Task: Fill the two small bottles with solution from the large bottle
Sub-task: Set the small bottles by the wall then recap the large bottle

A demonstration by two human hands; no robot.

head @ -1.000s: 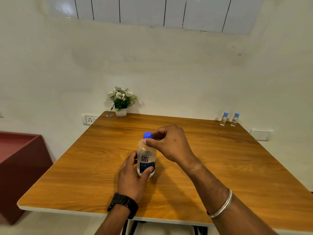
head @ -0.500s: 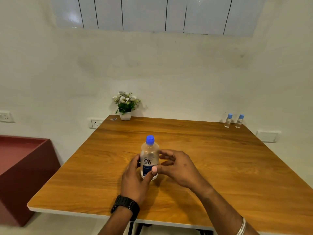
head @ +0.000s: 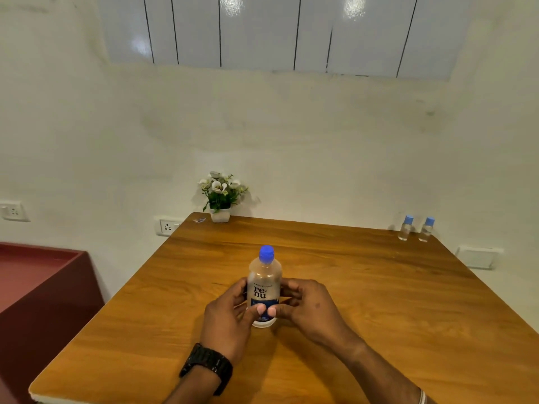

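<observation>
Here the large bottle stands upright near the middle of the desk, its blue cap on. The left hand and right hand wrap its lower body from either side, each grip pressed on it, thumbs meeting in front. The 2 small bottles stand capped at the far right corner, well apart.

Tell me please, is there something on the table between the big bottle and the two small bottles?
Nothing visible. The large bottle stands mid-table, held by both the left hand and the right hand. Only bare table lies between it and the two small bottles at the far right corner.
</observation>
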